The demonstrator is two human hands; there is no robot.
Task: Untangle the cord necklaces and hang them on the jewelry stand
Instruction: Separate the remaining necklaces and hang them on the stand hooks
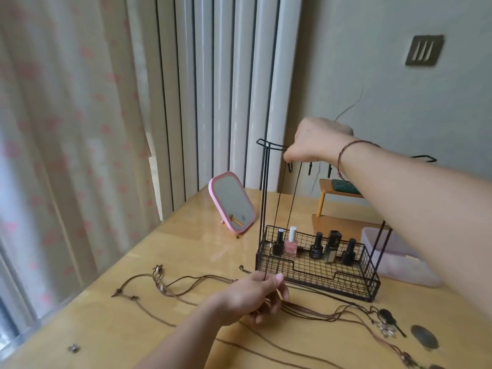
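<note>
Glossy wooden table (186, 235), black wire stand (319, 272), seemingly matt cords (186, 283).

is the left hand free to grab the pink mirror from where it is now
Probably not yet. The left hand is pinching a black cord that runs up to the right hand at the stand's top bar. The path to the pink mirror looks open across bare table, but it would have to drop the cord first.

single head view, looking forward and down, close over table (186, 235)
</note>
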